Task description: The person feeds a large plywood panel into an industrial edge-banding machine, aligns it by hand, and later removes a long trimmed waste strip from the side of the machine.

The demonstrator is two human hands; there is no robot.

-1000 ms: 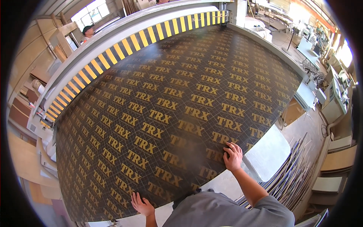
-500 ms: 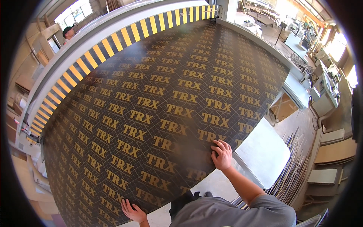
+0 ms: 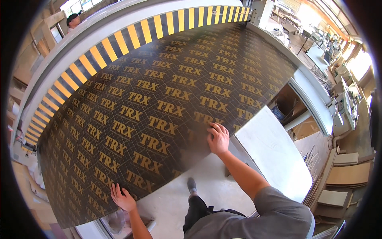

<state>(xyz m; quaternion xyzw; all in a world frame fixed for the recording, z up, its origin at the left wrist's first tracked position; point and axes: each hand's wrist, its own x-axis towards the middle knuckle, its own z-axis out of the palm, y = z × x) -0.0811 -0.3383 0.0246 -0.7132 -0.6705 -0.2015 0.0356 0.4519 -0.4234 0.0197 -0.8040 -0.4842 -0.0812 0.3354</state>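
A large dark brown panel (image 3: 159, 101) with repeated gold lettering fills the middle of the head view. Its far side lies beneath a beam with yellow and black stripes (image 3: 119, 42). My left hand (image 3: 123, 198) rests on the panel's top by the near edge, fingers spread. Further right, my right hand (image 3: 219, 138) lies on the panel close to the same edge, its fingers slightly bent and apart. Neither hand is wrapped round anything. What supports the panel from below is mostly hidden by it.
A white board (image 3: 274, 153) stands out just right of my right forearm. Thin strips (image 3: 312, 159) lie on the floor beyond it, and flat boards (image 3: 350, 171) lean at the far right. Another person (image 3: 73, 20) stands behind the beam. My foot (image 3: 191, 184) is on the floor below the panel's edge.
The panel has slid away from me, further under the striped beam, with both hands still on it. More floor and my foot now show in front of its near edge.
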